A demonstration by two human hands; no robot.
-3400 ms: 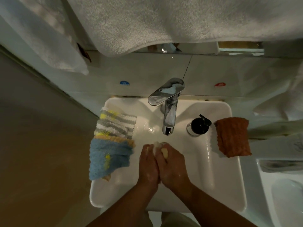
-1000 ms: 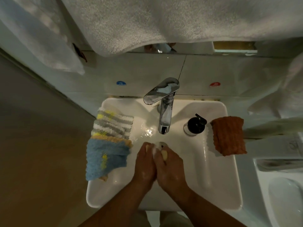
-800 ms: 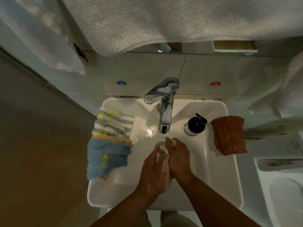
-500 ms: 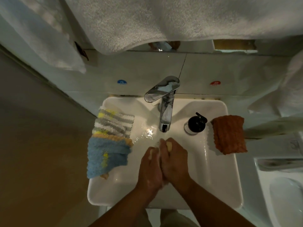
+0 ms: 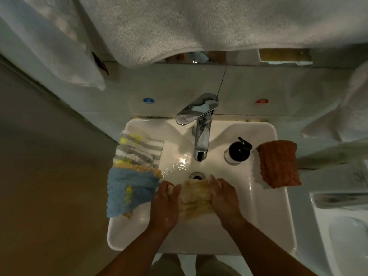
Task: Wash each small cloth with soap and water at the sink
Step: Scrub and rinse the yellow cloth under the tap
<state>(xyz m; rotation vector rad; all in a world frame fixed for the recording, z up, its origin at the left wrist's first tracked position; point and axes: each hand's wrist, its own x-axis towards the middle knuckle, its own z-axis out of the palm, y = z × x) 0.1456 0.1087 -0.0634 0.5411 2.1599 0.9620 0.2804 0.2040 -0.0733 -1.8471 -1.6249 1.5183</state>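
I have the cream cloth spread between both hands, low in the middle of the sink and just in front of the drain. My left hand is curled tight round the cloth's left end. My right hand grips the right end, fingers folded over the edge. Holding it by the two ends opens the fabric up, I judge so that I can check the lather or turn a fresh face inward for rubbing. Working it over the basin floor lets the drips and suds run to the drain and not over the front edge.

The faucet stands at the middle of the back edge with its spout aimed just behind the cloth. I cannot make out a running stream, only wet glints below it. The soap dispenser sits to the right of the faucet, close enough for my right hand to reach.

The striped cloth and the blue cloth are draped over the left edge, the blue one nearer the front. The orange cloth lies alone on the right edge. I read the two sides as a waiting pile and a finished one, though I cannot tell which is which. A white towel hangs over the back wall.
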